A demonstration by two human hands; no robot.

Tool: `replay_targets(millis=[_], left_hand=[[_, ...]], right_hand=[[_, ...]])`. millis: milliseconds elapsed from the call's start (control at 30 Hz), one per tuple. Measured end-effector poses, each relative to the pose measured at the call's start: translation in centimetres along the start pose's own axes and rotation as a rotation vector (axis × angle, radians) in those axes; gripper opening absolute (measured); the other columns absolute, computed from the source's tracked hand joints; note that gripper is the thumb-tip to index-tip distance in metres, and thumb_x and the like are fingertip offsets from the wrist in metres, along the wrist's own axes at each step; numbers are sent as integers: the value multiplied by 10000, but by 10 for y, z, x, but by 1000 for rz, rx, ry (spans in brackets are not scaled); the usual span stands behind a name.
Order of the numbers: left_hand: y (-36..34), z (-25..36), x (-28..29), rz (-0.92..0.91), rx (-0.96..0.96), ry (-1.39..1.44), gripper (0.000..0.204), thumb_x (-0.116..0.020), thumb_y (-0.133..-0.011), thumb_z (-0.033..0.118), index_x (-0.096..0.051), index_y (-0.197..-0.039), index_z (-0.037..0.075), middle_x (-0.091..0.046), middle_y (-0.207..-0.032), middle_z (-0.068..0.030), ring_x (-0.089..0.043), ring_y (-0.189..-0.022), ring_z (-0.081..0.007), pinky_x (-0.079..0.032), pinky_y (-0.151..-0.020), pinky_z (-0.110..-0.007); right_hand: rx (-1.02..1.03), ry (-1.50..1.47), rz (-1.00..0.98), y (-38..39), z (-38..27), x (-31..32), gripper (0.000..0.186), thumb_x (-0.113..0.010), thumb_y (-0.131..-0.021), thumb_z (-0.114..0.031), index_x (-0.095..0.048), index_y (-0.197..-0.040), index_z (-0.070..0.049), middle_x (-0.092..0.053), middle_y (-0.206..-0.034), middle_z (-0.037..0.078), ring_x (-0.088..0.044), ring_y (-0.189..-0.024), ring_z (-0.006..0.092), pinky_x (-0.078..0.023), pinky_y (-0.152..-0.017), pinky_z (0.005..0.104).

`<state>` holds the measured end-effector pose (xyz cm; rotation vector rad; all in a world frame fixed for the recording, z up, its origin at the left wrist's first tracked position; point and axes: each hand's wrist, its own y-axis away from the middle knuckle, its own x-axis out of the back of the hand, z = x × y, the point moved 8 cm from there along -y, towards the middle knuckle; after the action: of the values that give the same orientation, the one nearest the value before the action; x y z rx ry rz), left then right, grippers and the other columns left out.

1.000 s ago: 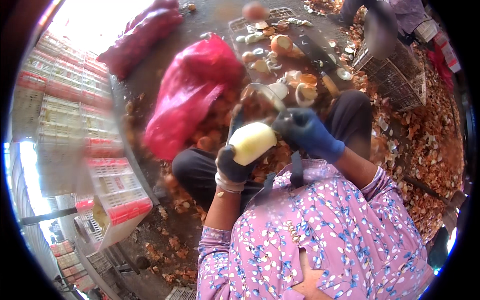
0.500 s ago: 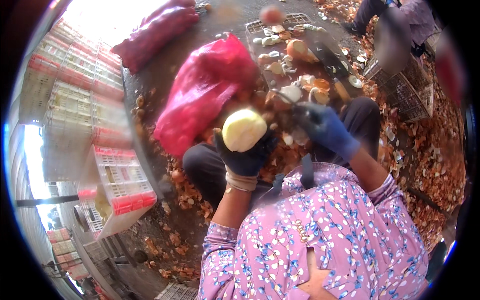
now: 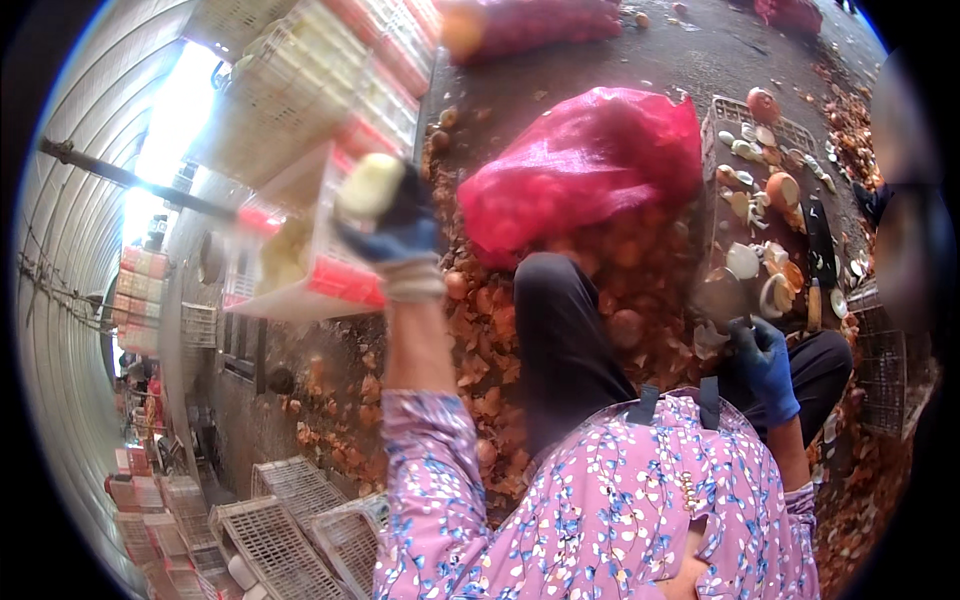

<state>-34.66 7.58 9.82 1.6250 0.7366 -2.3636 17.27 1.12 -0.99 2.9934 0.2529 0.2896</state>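
Note:
My left hand (image 3: pixel 395 225), in a dark blue glove, is closed around a peeled pale onion (image 3: pixel 370 186). It is raised beside a white crate with red edges (image 3: pixel 345 285), and the crate's inside shows pale, blurred contents. Over my right knee, my right hand (image 3: pixel 765 365), also gloved in blue, has its fingers curled together. Whatever they may hold is too small to make out. Close to those fingers is a low work surface (image 3: pixel 725 215) strewn with onion pieces and peel, where a dark-bladed knife (image 3: pixel 820 245) with a wooden handle lies.
A pink mesh sack of onions (image 3: pixel 590 165) lies ahead, with loose onions spilling out toward my knees. Stacked crates (image 3: pixel 310 90) rise at the far left. Empty-looking crates (image 3: pixel 285 545) sit at lower left. Dry onion skins (image 3: pixel 480 380) cover the ground.
My left hand has carried the peeled onion from in front of my lap leftward to the white and red crate. The view has turned left. My right hand has drawn back toward my right knee.

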Motion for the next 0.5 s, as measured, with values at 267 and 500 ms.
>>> replay_targets(millis=[267, 500], left_hand=[[-14, -16, 2, -50, 159, -451, 475, -596, -928, 331, -495, -1337, 111, -593, -1223, -203, -608, -1098, -360, -511, -952, -516], [135, -265, -92, -685, 570, -1094, 686, -724, -801, -47, -430, -1417, 25, -547, -1327, -82, -542, -1157, -147, -443, -1004, -313]], right_hand=[[-3, -4, -85, -17, -36, -11, 174, -603, -956, -179, -643, -901, -19, -497, -693, -88, -419, -659, 14, -353, -563, 220], [60, 48, -219, -20, -53, -1, 180, -602, -942, -165, -619, -851, -11, -553, -698, -50, -468, -671, 26, -395, -591, 230]])
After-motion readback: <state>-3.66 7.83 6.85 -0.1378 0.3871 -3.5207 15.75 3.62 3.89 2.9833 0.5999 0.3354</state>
